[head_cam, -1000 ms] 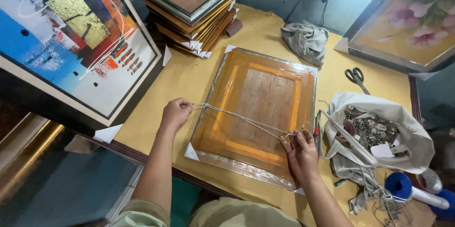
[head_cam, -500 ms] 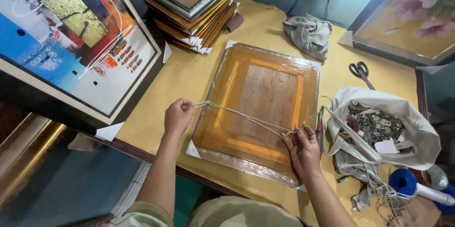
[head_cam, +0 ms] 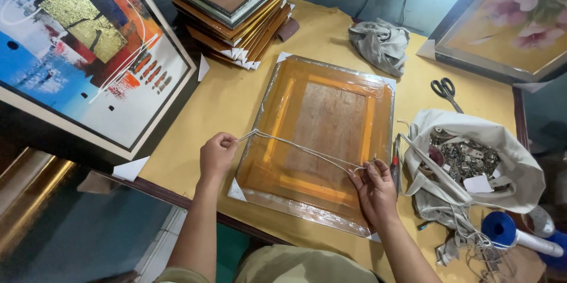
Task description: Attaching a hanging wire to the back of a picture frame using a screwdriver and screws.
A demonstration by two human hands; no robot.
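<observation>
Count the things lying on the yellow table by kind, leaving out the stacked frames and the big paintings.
Wrapped frame, lying flat: 1
String, stretched between the left hand and the right hand: 1
Scissors: 1
Grey cloth: 1
Cloth bag of metal bits: 1
Total: 5

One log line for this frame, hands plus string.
left hand: shut on string | right hand: shut on string | string: taut across wrapped frame

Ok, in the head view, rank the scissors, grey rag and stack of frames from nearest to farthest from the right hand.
From the right hand:
1. Scissors, upper right on the table.
2. Grey rag, at the far edge, above the wrapped frame.
3. Stack of frames, far upper left.
</observation>
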